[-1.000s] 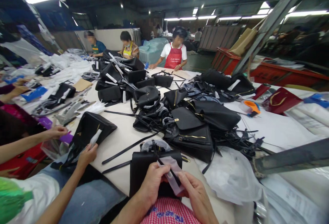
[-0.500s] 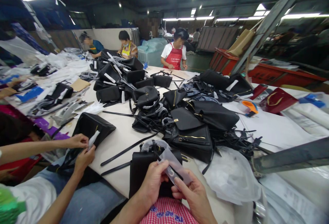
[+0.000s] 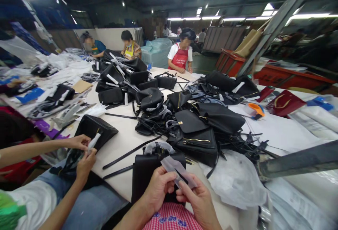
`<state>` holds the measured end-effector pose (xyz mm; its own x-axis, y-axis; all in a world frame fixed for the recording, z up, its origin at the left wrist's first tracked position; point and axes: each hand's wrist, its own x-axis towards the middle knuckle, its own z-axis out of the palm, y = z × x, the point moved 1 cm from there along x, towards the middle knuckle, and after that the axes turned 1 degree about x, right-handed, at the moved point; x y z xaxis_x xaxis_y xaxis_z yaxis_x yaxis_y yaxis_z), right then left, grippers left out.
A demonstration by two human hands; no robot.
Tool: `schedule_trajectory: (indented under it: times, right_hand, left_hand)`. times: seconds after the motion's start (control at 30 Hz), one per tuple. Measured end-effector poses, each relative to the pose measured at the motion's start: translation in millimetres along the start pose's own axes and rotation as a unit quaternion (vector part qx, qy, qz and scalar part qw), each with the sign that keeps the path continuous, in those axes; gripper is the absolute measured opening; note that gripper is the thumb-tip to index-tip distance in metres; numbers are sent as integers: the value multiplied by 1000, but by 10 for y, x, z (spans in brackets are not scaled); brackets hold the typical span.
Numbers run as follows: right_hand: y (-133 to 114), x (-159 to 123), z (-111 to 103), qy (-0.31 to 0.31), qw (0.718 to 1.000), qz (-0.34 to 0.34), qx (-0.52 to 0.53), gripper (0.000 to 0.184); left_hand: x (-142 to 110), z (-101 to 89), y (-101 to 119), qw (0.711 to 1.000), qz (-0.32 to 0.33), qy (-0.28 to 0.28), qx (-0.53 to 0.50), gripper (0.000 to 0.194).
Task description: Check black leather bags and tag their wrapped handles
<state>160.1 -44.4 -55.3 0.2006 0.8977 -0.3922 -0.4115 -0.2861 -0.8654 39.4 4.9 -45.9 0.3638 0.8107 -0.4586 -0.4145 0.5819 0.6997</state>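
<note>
From the near bag (image 3: 144, 179), a bag pile (image 3: 199, 143) sits at one o'clock, plastic (image 3: 237, 184) at three, another bag (image 3: 99, 131) at ten.

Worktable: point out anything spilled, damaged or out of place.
Nothing looks clearly spilled or damaged, the translucent wrap in the foreground included. What stands out is the dark red bag on the right of the worktable: its colour breaks from the black handbags heaped nearby.
</note>
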Motion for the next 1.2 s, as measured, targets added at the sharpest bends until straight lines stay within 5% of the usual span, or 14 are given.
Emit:
schedule_trajectory:
  times: [0.3,0.63,0.93,1.2]
  right_hand:
    - [34,32,-114,-117,980,-109,-118,29]
    - [-19,45,-46,-193,899,-208,-334,29]
    - [-102,26,79,-211,868,-214,-394,29]
    - [-142,3,236,-274,844,-215,-408,23]
  left_hand:
    - [80,46,16,999,-14,22,-22,17]
    - [53,-74,40,998,-37,38,-18,32]
    - [-123,-190,160,997,-23,-70,11,39]
    - [-135,-172,53,995,28,20,91,32]
